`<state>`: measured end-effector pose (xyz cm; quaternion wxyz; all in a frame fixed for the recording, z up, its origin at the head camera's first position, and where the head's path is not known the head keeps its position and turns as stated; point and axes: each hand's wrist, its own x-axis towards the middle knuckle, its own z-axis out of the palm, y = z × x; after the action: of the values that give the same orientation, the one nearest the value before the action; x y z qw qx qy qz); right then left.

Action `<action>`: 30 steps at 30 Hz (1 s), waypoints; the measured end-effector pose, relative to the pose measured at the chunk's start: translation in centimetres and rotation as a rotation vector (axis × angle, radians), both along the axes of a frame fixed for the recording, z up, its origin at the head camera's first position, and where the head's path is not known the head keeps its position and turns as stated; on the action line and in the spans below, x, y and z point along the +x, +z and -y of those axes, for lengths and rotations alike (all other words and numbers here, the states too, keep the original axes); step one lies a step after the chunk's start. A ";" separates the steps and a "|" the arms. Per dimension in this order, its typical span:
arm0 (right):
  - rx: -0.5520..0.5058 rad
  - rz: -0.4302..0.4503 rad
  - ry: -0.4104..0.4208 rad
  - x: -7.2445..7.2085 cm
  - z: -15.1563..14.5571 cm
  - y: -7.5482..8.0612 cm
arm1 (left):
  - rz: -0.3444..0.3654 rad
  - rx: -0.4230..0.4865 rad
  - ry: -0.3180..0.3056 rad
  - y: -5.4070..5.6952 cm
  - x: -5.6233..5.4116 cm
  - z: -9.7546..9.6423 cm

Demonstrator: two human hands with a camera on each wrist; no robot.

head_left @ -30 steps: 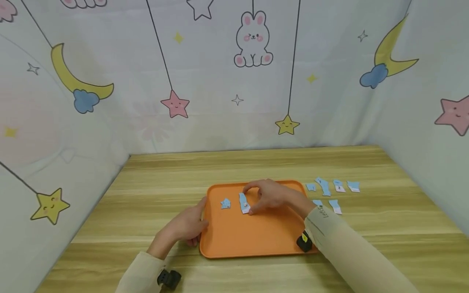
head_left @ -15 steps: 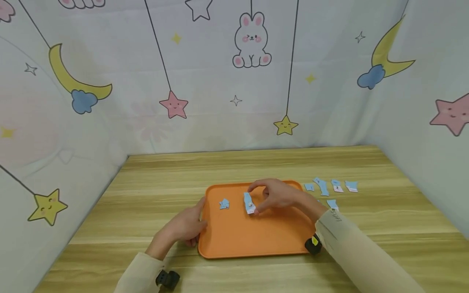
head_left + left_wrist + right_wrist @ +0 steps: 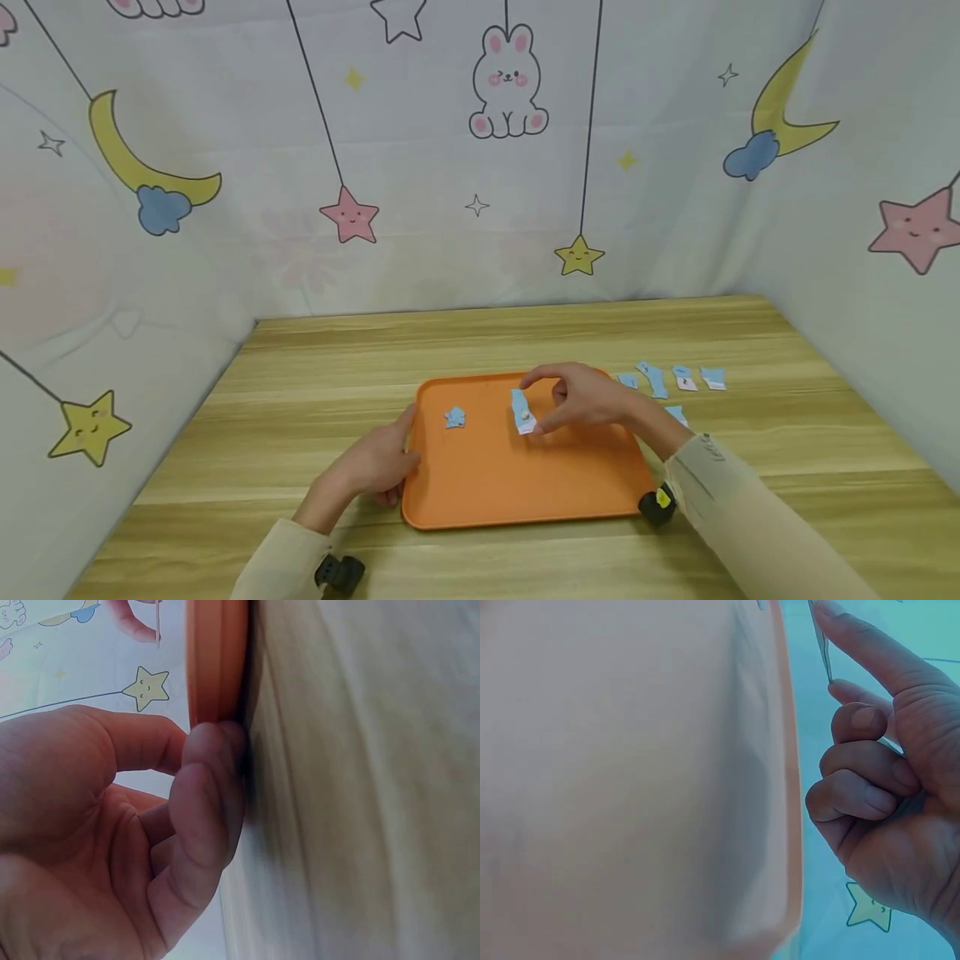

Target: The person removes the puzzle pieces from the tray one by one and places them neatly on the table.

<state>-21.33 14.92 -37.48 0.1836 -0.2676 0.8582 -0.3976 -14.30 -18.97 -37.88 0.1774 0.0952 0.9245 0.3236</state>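
Observation:
My right hand (image 3: pixel 592 397) is over the orange tray (image 3: pixel 480 492), with thumb and index finger pinching a long blue and white puzzle piece (image 3: pixel 521 408) by its two ends. In the right wrist view the piece (image 3: pixel 821 645) shows edge-on, its other side facing the tray, while the remaining fingers curl toward the palm. A smaller blue piece (image 3: pixel 454 417) lies on the tray's left half. My left hand (image 3: pixel 378 460) grips the tray's left side. Its curled fingers (image 3: pixel 199 817) sit against the tray's outer wall (image 3: pixel 217 667) in the left wrist view, close to the tabletop.
Several blue and white pieces lie on the wooden table (image 3: pixel 337 350) right of the tray, among them a long one (image 3: pixel 652 380) and a squarish one (image 3: pixel 713 378). My right forearm partly covers that side. A printed curtain (image 3: pixel 420 150) closes off the table's back and sides.
My right hand has carried the long puzzle piece to the right over the tray. The left hand keeps its grip on the tray's side. The head view has shifted slightly.

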 end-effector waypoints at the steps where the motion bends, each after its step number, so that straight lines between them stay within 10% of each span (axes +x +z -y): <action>1: -0.001 -0.001 -0.009 0.1 -0.2 0.0 | 0.001 0.002 -0.001 0.0 0.0 0.0; 30: -0.096 -0.041 -0.177 3.6 -10.2 0.7 | 0.008 -0.001 -0.013 0.3 0.0 -0.2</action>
<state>-17.74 25.10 -36.79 0.1170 -0.2073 0.8620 -0.4475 -14.30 -18.81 -37.63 0.1833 0.1001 0.9234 0.3222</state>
